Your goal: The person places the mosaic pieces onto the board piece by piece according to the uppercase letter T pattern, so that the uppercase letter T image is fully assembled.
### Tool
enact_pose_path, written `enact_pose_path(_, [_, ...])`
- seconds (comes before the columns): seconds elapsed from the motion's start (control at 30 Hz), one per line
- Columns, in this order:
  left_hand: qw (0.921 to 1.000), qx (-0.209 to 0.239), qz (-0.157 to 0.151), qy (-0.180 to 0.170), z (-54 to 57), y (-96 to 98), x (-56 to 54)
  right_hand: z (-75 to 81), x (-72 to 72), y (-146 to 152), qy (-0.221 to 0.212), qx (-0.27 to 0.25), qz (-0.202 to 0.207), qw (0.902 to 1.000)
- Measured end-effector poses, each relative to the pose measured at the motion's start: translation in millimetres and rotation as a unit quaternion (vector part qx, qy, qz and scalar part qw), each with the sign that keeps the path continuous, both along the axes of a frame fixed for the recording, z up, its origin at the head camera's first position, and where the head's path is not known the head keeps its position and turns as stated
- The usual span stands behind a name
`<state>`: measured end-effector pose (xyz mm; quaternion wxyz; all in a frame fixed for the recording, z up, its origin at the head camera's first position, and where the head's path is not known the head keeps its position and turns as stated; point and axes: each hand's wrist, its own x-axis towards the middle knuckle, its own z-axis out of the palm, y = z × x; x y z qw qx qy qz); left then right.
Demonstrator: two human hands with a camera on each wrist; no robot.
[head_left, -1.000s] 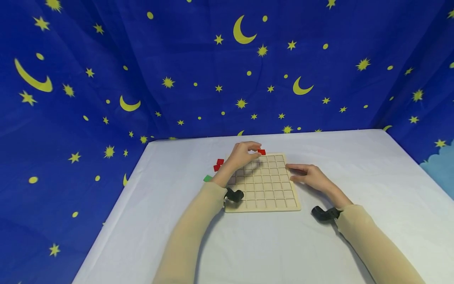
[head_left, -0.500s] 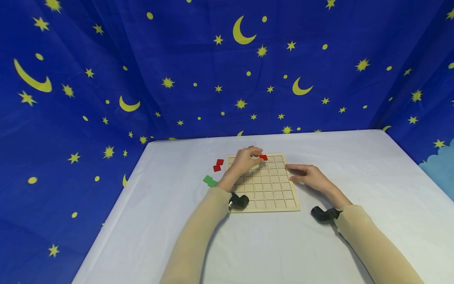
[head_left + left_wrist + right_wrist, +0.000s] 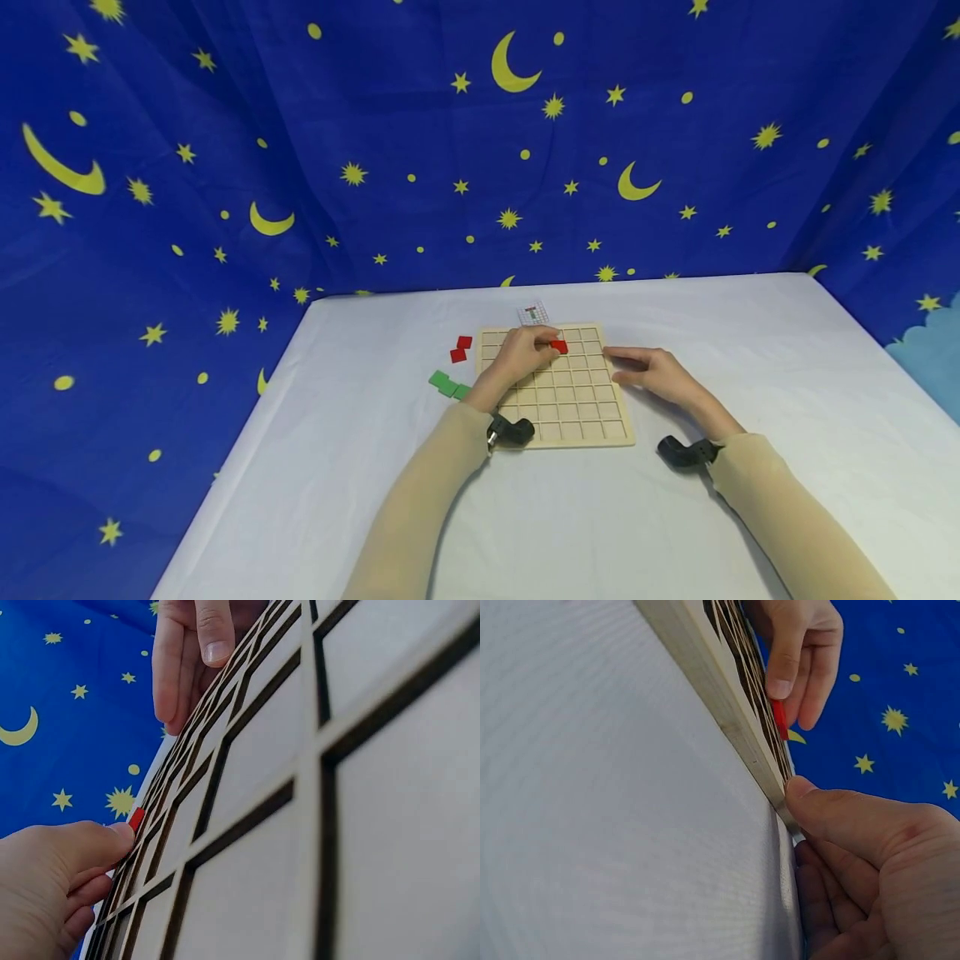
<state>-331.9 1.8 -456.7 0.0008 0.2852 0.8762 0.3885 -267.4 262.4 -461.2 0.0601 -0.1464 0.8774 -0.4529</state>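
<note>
A pale wooden board (image 3: 577, 414) divided into a grid of square cells lies on the table. My left hand (image 3: 517, 354) is over its upper part, pinching a small red square tile (image 3: 559, 347) between thumb and fingers. In the left wrist view the tile (image 3: 136, 818) sticks out past the thumb tip, close over the cells. At the board's right edge rests my right hand (image 3: 662, 373), its fingers fairly straight and the thumb apart from them. The right wrist view has that thumb (image 3: 829, 802) right at the board's rim (image 3: 739, 739), with the other fingers lower down, partly in shadow.
Left of the board lie two more red tiles (image 3: 461, 349) and several green tiles (image 3: 444, 383), partly behind my left forearm. A small printed grid card (image 3: 533, 313) is just beyond the board's far edge. White cloth (image 3: 585, 517) covers the table; a blue star-patterned curtain (image 3: 420, 108) surrounds it.
My left hand has come nearer and slightly right with the red tile, from the board's far edge to over its cells. The grid card and green tiles are now uncovered. My right hand stays put.
</note>
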Motion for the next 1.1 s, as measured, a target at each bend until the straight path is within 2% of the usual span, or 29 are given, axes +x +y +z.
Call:
enact_pose_path(0.17, [0.9996,-0.014,-0.004,0.024,-1.0,-0.4,-0.8,0.0,0.4,-1,-0.005,0.001,-0.006,1.0])
enact_pose_path(0.47, [0.999,-0.031,-0.009,0.029,-0.1,-3.2,1.0,-0.5,0.8,-1,0.0,0.001,-0.01,0.9999])
enact_pose_path(0.6, [0.9996,-0.022,-0.003,0.018,2.5,-3.8,2.2,-0.8,0.3,-1,0.002,0.001,-0.007,1.0])
enact_pose_path(0.77, [0.9998,0.012,0.01,-0.014,9.3,-5.6,1.9,0.5,-0.2,0,0.0,0.002,-0.004,1.0])
enact_pose_path(0.9, [0.9997,-0.003,0.013,-0.02,11.7,-5.9,0.3,0.8,0.2,0,0.0,0.004,-0.008,1.0])
enact_pose_path(1.03, [0.9997,-0.019,0.006,-0.016,9.1,-3.6,-0.2,1.0,1.1,0,0.001,0.001,-0.003,1.0])
enact_pose_path(1.1, [0.9997,-0.019,0.003,-0.015,7.9,-1.5,0.9,5.8,4.1,-3,-0.005,-0.001,-0.003,1.0])
